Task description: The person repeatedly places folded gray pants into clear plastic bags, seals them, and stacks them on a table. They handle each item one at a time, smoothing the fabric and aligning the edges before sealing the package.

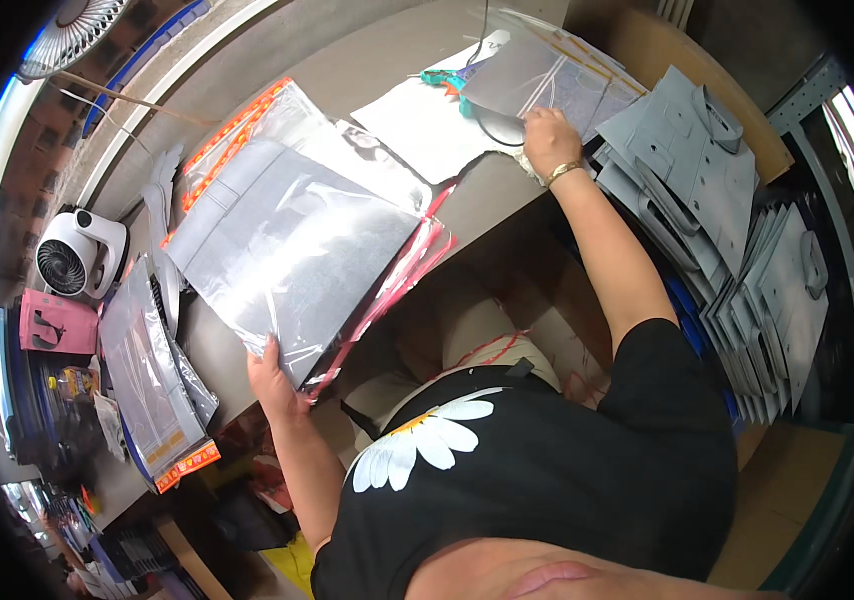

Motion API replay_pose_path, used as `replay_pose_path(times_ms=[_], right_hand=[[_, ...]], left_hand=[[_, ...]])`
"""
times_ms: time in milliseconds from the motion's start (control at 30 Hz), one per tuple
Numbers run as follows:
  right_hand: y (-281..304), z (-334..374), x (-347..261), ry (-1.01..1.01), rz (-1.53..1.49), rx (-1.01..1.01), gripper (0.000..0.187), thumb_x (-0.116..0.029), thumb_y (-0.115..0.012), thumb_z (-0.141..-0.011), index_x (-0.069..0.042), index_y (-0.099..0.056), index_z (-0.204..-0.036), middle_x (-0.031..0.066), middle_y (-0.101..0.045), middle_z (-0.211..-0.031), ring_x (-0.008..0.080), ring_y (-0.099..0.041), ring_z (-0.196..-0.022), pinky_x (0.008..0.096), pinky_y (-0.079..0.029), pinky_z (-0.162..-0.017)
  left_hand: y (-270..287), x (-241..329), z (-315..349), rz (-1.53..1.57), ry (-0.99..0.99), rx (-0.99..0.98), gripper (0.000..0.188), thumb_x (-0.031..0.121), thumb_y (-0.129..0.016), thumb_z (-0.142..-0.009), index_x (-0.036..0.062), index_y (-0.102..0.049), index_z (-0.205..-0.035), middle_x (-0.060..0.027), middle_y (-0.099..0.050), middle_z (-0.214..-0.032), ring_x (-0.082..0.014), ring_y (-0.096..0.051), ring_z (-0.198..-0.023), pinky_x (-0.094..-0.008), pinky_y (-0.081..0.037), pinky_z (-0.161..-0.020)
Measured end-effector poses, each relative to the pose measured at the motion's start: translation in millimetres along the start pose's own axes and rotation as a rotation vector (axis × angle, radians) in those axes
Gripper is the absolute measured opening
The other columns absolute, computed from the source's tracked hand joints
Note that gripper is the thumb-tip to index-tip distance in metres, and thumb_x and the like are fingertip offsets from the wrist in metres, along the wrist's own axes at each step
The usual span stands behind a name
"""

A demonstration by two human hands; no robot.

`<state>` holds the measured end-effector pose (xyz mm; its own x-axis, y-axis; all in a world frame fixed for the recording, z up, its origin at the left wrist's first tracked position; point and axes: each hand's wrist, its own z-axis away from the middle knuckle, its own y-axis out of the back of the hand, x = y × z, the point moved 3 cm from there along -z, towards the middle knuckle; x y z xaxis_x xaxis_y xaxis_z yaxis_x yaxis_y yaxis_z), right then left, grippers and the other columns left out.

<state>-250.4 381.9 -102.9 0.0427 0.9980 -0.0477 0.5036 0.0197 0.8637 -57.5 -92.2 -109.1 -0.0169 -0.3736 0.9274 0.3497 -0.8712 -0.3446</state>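
Note:
My left hand (277, 383) grips the near corner of a grey flat bag (272, 230) in shiny clear plastic, its thumb on top. This bag lies tilted on a pile of clear plastic sleeves (297, 118) with orange patterned edges. Pink-red strips (412, 262) hang along its right side. At the far right of the table, my right hand (552, 145) is closed at the near edge of a grey plastic-covered sheet (517, 80); what its fingers hold is hidden. A teal and orange glue gun (447, 84) lies beside that sheet on white paper (417, 125).
Grey handled bags (692, 150) are stacked at my right, with more standing below (767, 300). A white fan (82, 252), a pink box (59, 322) and another plastic-wrapped pile (152, 365) are on the left. A black cord (485, 30) hangs over the far side.

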Motion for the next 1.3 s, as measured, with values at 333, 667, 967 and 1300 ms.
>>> replay_pose_path(times_ms=[333,667,967,1300], right_hand=[[104.3,81.0,-66.8,0.513,-0.58,0.178,0.014,0.0,-0.065,-0.07,-0.006,-0.065,-0.082,0.0103,-0.067,-0.085,0.0284,-0.063,-0.081,0.0371,-0.051,-0.073],[46.4,219.4,-50.7,-0.818,-1.886,-0.257,0.064,-0.034,-0.053,-0.086,-0.002,-0.034,-0.139,0.015,-0.048,-0.132,0.0251,-0.05,-0.116,0.0405,-0.039,-0.097],[67.8,193.2,-67.9,-1.011,-2.057,-0.519,0.03,-0.018,-0.053,-0.092,0.0,-0.055,-0.116,0.0109,-0.064,-0.105,0.0197,-0.063,-0.088,0.0359,-0.052,-0.071],[143.3,268.7,-40.7,-0.995,-2.082,-0.924,0.036,-0.01,-0.052,-0.09,0.009,-0.051,-0.121,0.0177,-0.061,-0.116,0.0248,-0.062,-0.103,0.0363,-0.049,-0.091]], left_hand=[[-46.0,25.9,6.1,-1.224,-0.701,-0.172,0.07,0.019,-0.076,-0.073,0.001,-0.046,-0.133,-0.0239,-0.045,-0.133,-0.0389,-0.039,-0.126,-0.0435,-0.028,-0.107],[-53.8,-13.2,-3.1,-1.338,-0.816,-0.299,0.021,0.017,-0.071,-0.077,0.0099,-0.072,-0.098,-0.0112,-0.059,-0.113,-0.0304,-0.052,-0.106,-0.0404,-0.041,-0.09],[-67.7,6.3,-6.2,-1.044,-0.443,-0.168,0.014,0.012,-0.063,-0.086,0.0004,-0.07,-0.089,-0.0086,-0.056,-0.08,-0.0185,-0.055,-0.075,-0.0306,-0.044,-0.068],[-68.0,27.3,-14.4,-0.936,-0.428,-0.323,0.015,0.012,-0.062,-0.089,0.0008,-0.07,-0.095,-0.0036,-0.052,-0.074,-0.0105,-0.045,-0.067,-0.0249,-0.037,-0.061]])
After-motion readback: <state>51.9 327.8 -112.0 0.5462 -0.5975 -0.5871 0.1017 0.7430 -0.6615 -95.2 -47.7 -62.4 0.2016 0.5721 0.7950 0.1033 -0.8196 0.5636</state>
